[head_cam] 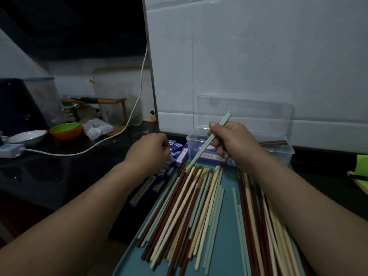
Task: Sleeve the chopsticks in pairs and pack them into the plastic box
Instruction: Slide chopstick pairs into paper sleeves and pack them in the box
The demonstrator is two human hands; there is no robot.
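My right hand (232,140) grips a pair of pale green chopsticks (201,151), held slanted with their lower tips just above the pile. Many loose chopsticks (191,206) in dark red, cream and pale green lie on a teal tray (225,246). My left hand (149,151) hovers with curled fingers over a heap of blue paper sleeves (159,184) left of the tray; I cannot see whether it holds one. The clear plastic box (282,152) stands behind the tray with its lid up against the wall. Sleeved pairs (211,156) lie inside it.
A white cable (83,151) runs across the dark counter to a power strip (11,149). Nested green and orange bowls (66,130), a white dish (27,136), a plastic bag (97,127) and a wooden rack (111,102) stand at the back left. A green object (361,166) sits at the right edge.
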